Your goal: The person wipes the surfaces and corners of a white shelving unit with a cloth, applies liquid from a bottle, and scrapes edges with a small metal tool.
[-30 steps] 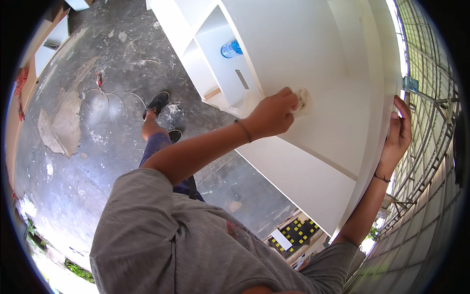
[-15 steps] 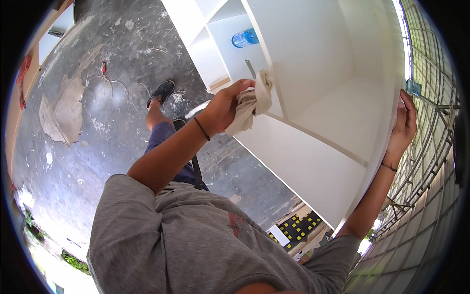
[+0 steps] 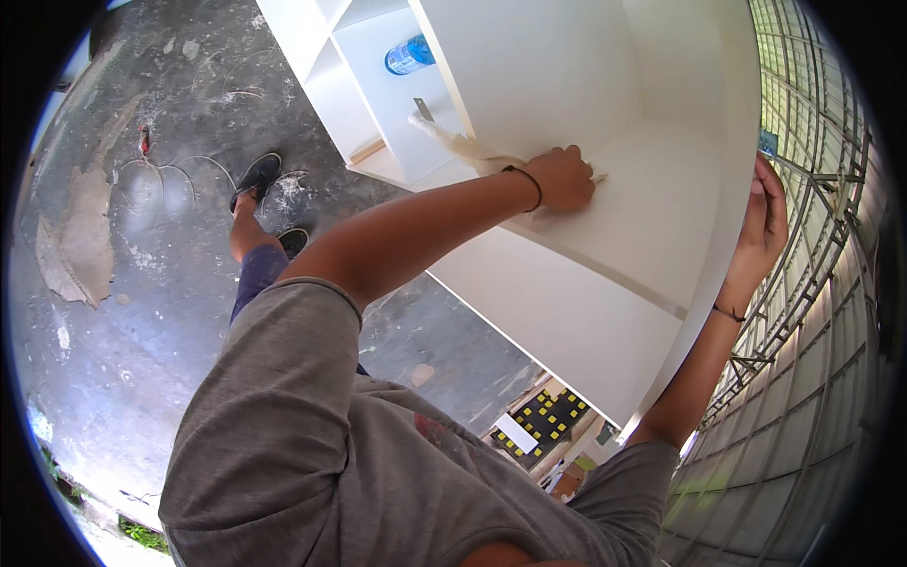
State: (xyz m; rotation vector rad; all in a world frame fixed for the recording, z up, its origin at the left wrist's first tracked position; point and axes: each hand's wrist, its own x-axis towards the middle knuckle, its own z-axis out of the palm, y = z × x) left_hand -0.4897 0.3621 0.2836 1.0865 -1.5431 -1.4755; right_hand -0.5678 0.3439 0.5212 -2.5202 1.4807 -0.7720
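A tall white cabinet [image 3: 567, 293] with open compartments stands before me. My left hand [image 3: 565, 178] reaches into its large compartment, closed on a crumpled off-white cloth [image 3: 472, 151] and pressed near the inner surface. Part of the cloth trails left from the fist, toward the smaller compartments. On the far right, my right hand [image 3: 763, 222] holds the outer edge of the cabinet's side panel, fingers curled along it. In a smaller compartment lies a clear blue plastic bottle [image 3: 409, 55]. A short grey metal strip [image 3: 422, 109] is close by it.
Stained grey concrete floor [image 3: 170, 340] spreads to the left, with a thin cable ending in a red piece [image 3: 145, 142] and a torn flat sheet [image 3: 80, 236]. Below the cabinet shows a black mat with yellow squares [image 3: 543, 420]. Metal lattice [image 3: 822, 180] runs along the right.
My left hand has moved right with the cloth, from the divider edge into the large compartment. The view has shifted slightly; my right hand stays on the panel edge.
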